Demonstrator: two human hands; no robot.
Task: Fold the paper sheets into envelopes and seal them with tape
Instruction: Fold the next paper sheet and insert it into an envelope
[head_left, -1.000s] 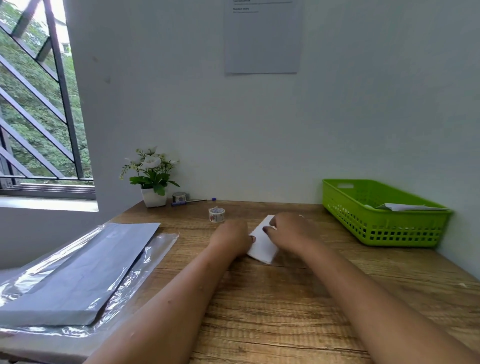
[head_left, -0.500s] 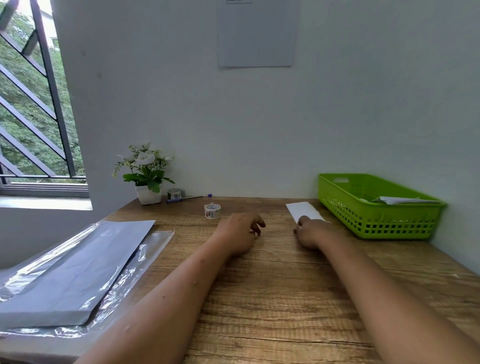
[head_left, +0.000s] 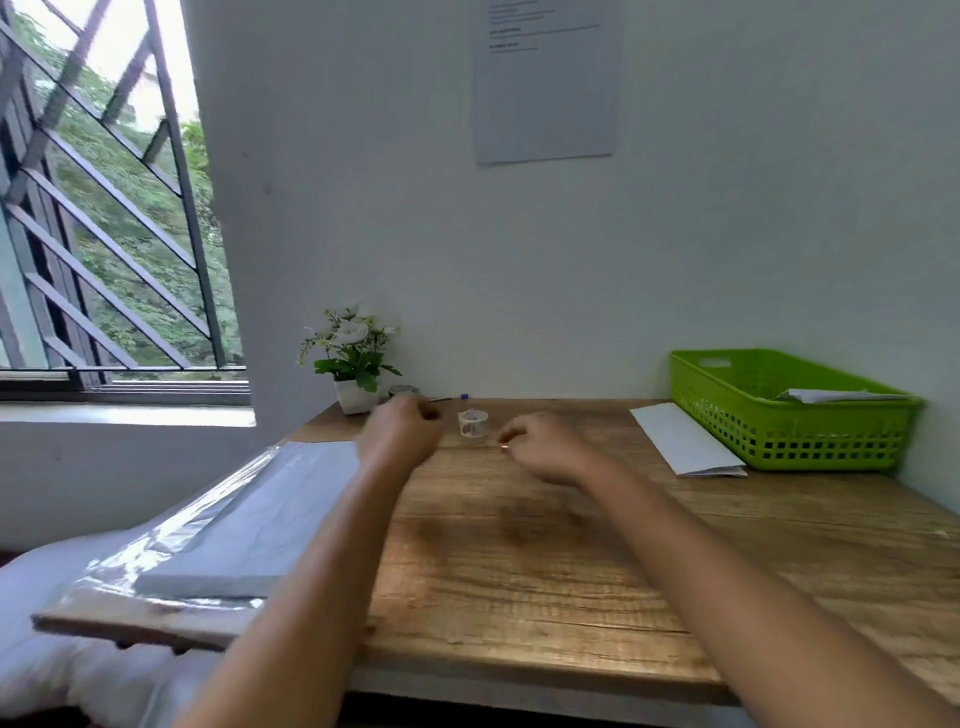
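Observation:
A folded white envelope lies flat on the wooden table, right beside the green basket. A small roll of patterned tape stands near the back of the table. My right hand hovers just right of the roll with loosely curled fingers and nothing visible in it. My left hand, blurred by motion, hangs just left of the roll, fingers loosely curled and holding nothing. A stack of paper sheets lies on clear plastic wrap at the left.
The green basket holds some folded paper. At the back left stand a potted flower, a second tape roll and a pen. The wall is right behind them. A barred window is at the left.
My right hand slid the folded envelope from the middle to beside the basket, let it go and came back left. Both hands now sit on either side of the tape roll.

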